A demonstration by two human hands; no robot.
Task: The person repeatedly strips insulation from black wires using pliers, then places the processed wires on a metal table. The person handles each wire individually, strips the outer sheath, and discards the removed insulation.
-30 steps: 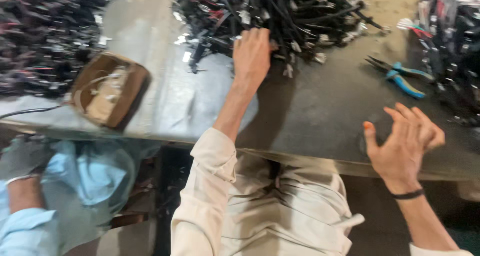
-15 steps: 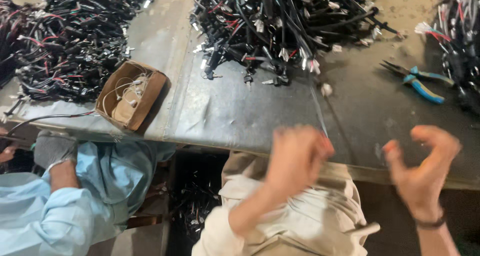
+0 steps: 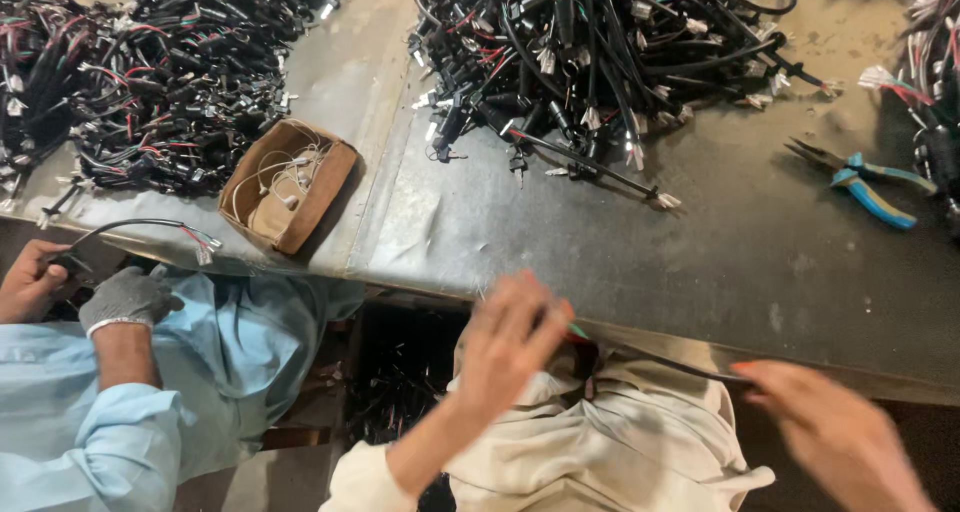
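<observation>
My left hand [image 3: 510, 342] and my right hand [image 3: 830, 427] are over my lap at the near edge of the grey metal table [image 3: 700, 262], both blurred. A thin black cable [image 3: 670, 365] with coloured wire ends stretches between them, one end pinched in each hand. A big heap of black wire harnesses [image 3: 590, 42] with white connectors lies on the table beyond my hands.
Blue-handled pliers [image 3: 865, 180] lie at the right. A small cardboard box [image 3: 288, 184] of white wires sits left of centre, by another harness pile [image 3: 150, 72]. A co-worker in light blue sits at the left, a grey-gloved hand [image 3: 125, 297] near a black cable.
My left hand came back from the harness heap to my lap. Both hands closed and now hold a black cable stretched between them. The view shifted right.
</observation>
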